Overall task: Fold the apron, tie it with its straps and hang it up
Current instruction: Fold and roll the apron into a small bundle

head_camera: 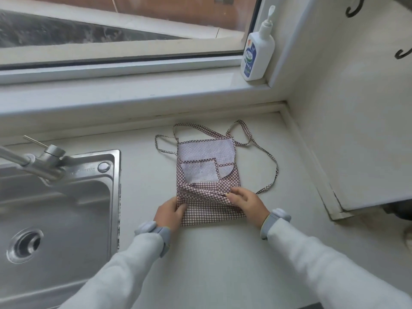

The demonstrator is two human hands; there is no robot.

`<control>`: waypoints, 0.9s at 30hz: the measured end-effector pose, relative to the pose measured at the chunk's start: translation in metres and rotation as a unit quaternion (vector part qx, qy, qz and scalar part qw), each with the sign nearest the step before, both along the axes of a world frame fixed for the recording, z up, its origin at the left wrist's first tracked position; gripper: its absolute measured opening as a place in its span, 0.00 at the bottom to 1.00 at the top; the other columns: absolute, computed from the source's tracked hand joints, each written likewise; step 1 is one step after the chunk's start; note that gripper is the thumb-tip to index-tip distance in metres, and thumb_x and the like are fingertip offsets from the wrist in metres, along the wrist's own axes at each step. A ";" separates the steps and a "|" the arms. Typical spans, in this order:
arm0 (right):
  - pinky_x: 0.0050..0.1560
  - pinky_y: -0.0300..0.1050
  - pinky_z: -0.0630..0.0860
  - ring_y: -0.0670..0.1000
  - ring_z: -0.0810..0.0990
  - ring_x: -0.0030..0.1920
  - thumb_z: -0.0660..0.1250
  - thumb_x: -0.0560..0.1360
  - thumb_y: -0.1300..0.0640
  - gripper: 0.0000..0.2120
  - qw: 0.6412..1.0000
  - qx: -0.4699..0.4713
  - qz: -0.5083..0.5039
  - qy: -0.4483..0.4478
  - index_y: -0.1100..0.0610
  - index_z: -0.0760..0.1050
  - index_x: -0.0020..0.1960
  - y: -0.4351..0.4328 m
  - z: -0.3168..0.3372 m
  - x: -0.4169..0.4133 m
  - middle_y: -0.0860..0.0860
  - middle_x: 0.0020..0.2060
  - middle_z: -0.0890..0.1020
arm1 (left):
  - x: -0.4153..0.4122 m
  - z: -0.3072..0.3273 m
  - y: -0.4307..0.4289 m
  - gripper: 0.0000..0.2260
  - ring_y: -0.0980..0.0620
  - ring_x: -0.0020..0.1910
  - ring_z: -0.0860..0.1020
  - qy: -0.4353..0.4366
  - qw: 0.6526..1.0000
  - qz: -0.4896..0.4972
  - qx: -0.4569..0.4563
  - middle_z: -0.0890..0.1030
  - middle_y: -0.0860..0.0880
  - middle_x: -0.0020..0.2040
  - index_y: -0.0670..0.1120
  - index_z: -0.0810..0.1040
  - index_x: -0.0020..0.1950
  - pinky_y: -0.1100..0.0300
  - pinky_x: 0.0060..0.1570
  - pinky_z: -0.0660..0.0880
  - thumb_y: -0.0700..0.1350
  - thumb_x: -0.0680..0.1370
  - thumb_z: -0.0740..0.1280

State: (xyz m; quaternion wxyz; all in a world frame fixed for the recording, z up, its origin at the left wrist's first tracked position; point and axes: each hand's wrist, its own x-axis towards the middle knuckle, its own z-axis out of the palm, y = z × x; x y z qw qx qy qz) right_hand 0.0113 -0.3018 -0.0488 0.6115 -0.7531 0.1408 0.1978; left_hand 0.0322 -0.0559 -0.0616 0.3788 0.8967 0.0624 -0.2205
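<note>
At nine o'clock a steel sink (55,210) is set into the pale desk (214,253), with a metal tap (38,162) angled over its far rim. Just right of centre lies the apron (207,179), a brown-and-white gingham cloth already folded into a narrow upright rectangle. Its paler reverse side shows on the upper half, where a squared flap and a rounded flap overlap; the lower half shows the darker checked face, with a bunched ridge of fabric running across it from side to side. Thin checked straps (268,162) spill out from the top: small loops at eleven and twelve o'clock of the cloth, and one long strap curving out to three o'clock and back toward the lower right corner.

The left hand (170,214), in a white sleeve with a grey wristband, sits at the apron's seven o'clock corner, its grip pinched on the left edge of the fabric, thumb on top. The right hand (247,202) rests at four o'clock of the cloth, its grip closed on the right end of the bunched ridge, fingers curled over it.

At one o'clock a white pump bottle (258,52) stands on the window sill (133,85), well apart from the apron.
</note>
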 end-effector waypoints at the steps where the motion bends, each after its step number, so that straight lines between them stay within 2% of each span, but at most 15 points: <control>1: 0.51 0.31 0.73 0.43 0.79 0.49 0.69 0.74 0.47 0.20 1.000 0.002 0.000 0.002 0.58 0.74 0.60 0.001 0.003 0.001 0.44 0.48 0.81 | -0.001 0.000 -0.001 0.08 0.45 0.51 0.78 -0.006 1.000 0.010 0.005 0.83 0.46 0.50 0.45 0.78 0.54 0.60 0.45 0.67 0.45 0.78 0.64; 3: 0.48 0.31 0.74 0.44 0.81 0.48 0.68 0.74 0.48 0.13 1.000 -0.003 0.000 -0.005 0.56 0.77 0.52 0.000 0.001 0.004 0.46 0.48 0.83 | -0.002 0.000 -0.003 0.08 0.45 0.50 0.79 -0.019 0.999 0.031 0.010 0.82 0.46 0.49 0.45 0.77 0.55 0.60 0.44 0.67 0.45 0.77 0.65; 5: 0.48 0.42 0.77 0.49 0.83 0.48 0.68 0.76 0.51 0.07 0.999 -0.041 -0.013 0.002 0.55 0.79 0.47 0.000 -0.001 0.008 0.49 0.45 0.85 | 0.000 -0.001 -0.007 0.10 0.43 0.49 0.79 -0.023 0.998 0.049 0.017 0.82 0.45 0.48 0.45 0.73 0.56 0.60 0.43 0.67 0.45 0.77 0.65; 8: 0.45 0.50 0.76 0.55 0.81 0.42 0.64 0.77 0.49 0.17 0.980 -0.192 -0.038 0.040 0.62 0.77 0.39 -0.001 -0.010 0.020 0.54 0.37 0.83 | 0.006 0.003 -0.010 0.24 0.44 0.49 0.77 -0.078 0.995 0.063 -0.015 0.77 0.46 0.52 0.46 0.65 0.67 0.58 0.46 0.71 0.41 0.74 0.69; 10: 0.38 0.47 0.70 0.57 0.77 0.38 0.62 0.78 0.47 0.21 0.955 -0.287 -0.046 0.063 0.63 0.74 0.35 0.001 -0.012 0.026 0.57 0.33 0.80 | 0.008 0.003 -0.013 0.30 0.45 0.56 0.73 -0.237 0.971 -0.021 0.019 0.73 0.45 0.59 0.46 0.66 0.68 0.53 0.56 0.72 0.39 0.68 0.72; 12: 0.35 0.46 0.65 0.56 0.73 0.34 0.62 0.77 0.47 0.21 0.939 -0.333 -0.053 0.067 0.59 0.69 0.30 0.005 -0.011 0.030 0.54 0.27 0.75 | 0.009 -0.002 -0.017 0.27 0.44 0.64 0.69 -0.372 0.906 -0.172 0.106 0.72 0.45 0.66 0.49 0.72 0.66 0.49 0.63 0.68 0.45 0.67 0.72; 14: 0.34 0.46 0.63 0.54 0.69 0.32 0.64 0.75 0.48 0.21 0.928 -0.360 -0.068 0.068 0.56 0.64 0.28 0.009 -0.010 0.031 0.51 0.24 0.69 | 0.010 -0.011 -0.019 0.30 0.41 0.72 0.62 -0.347 0.868 -0.323 0.149 0.67 0.44 0.73 0.51 0.70 0.69 0.44 0.68 0.59 0.59 0.68 0.68; 15: 0.35 0.45 0.65 0.53 0.70 0.32 0.65 0.75 0.49 0.18 0.927 -0.363 -0.079 0.055 0.55 0.66 0.30 0.010 -0.010 0.030 0.49 0.26 0.70 | 0.011 -0.017 -0.017 0.35 0.40 0.74 0.57 -0.310 0.861 -0.367 0.170 0.62 0.45 0.75 0.52 0.66 0.72 0.43 0.69 0.54 0.64 0.67 0.65; 17: 0.42 0.45 0.73 0.52 0.76 0.40 0.68 0.73 0.52 0.07 0.923 -0.378 -0.072 -0.003 0.53 0.72 0.46 0.011 -0.004 0.026 0.48 0.39 0.77 | 0.013 -0.024 -0.013 0.41 0.40 0.76 0.51 -0.263 0.855 -0.403 0.195 0.56 0.46 0.77 0.53 0.58 0.75 0.44 0.70 0.48 0.68 0.66 0.62; 19: 0.52 0.49 0.75 0.55 0.76 0.53 0.68 0.71 0.58 0.20 0.871 -0.465 0.014 -0.159 0.53 0.69 0.62 0.008 -0.008 0.018 0.52 0.55 0.74 | 0.012 -0.024 -0.011 0.38 0.42 0.76 0.53 -0.252 0.861 -0.399 0.190 0.57 0.48 0.77 0.55 0.59 0.75 0.45 0.72 0.51 0.68 0.68 0.60; 21: 0.60 0.54 0.72 0.59 0.72 0.63 0.64 0.68 0.63 0.28 0.792 -0.512 0.152 -0.297 0.53 0.68 0.67 0.004 -0.018 0.010 0.56 0.65 0.71 | 0.012 -0.014 -0.013 0.28 0.45 0.73 0.62 -0.256 0.884 -0.368 0.130 0.65 0.50 0.74 0.56 0.67 0.70 0.44 0.69 0.63 0.64 0.73 0.59; 23: 0.67 0.54 0.67 0.58 0.67 0.70 0.64 0.63 0.65 0.37 0.760 -0.487 0.290 -0.317 0.51 0.66 0.72 0.002 -0.028 0.001 0.57 0.72 0.67 | 0.019 -0.005 -0.016 0.16 0.47 0.66 0.71 -0.266 0.919 -0.291 0.016 0.72 0.50 0.68 0.52 0.73 0.63 0.46 0.60 0.73 0.50 0.76 0.60; 24: 0.69 0.55 0.65 0.57 0.65 0.72 0.65 0.60 0.64 0.41 0.753 -0.482 0.341 -0.289 0.49 0.64 0.73 0.002 -0.030 -0.003 0.56 0.73 0.65 | 0.028 -0.002 -0.015 0.15 0.48 0.63 0.73 -0.260 0.936 -0.237 -0.012 0.72 0.49 0.66 0.50 0.74 0.62 0.48 0.57 0.75 0.43 0.75 0.60; 25: 0.69 0.56 0.63 0.57 0.64 0.73 0.65 0.59 0.63 0.43 0.747 -0.484 0.368 -0.270 0.47 0.63 0.73 0.000 -0.034 -0.005 0.56 0.74 0.64 | 0.040 0.000 -0.013 0.18 0.47 0.62 0.74 -0.255 0.949 -0.184 -0.008 0.70 0.49 0.68 0.50 0.72 0.63 0.49 0.56 0.76 0.39 0.74 0.59; 27: 0.70 0.56 0.60 0.56 0.63 0.74 0.65 0.59 0.62 0.44 0.750 -0.482 0.379 -0.247 0.44 0.62 0.73 -0.002 -0.036 -0.009 0.55 0.75 0.63 | 0.068 0.004 -0.006 0.26 0.46 0.62 0.74 -0.231 0.959 -0.142 0.079 0.61 0.51 0.75 0.52 0.64 0.71 0.51 0.52 0.77 0.36 0.74 0.58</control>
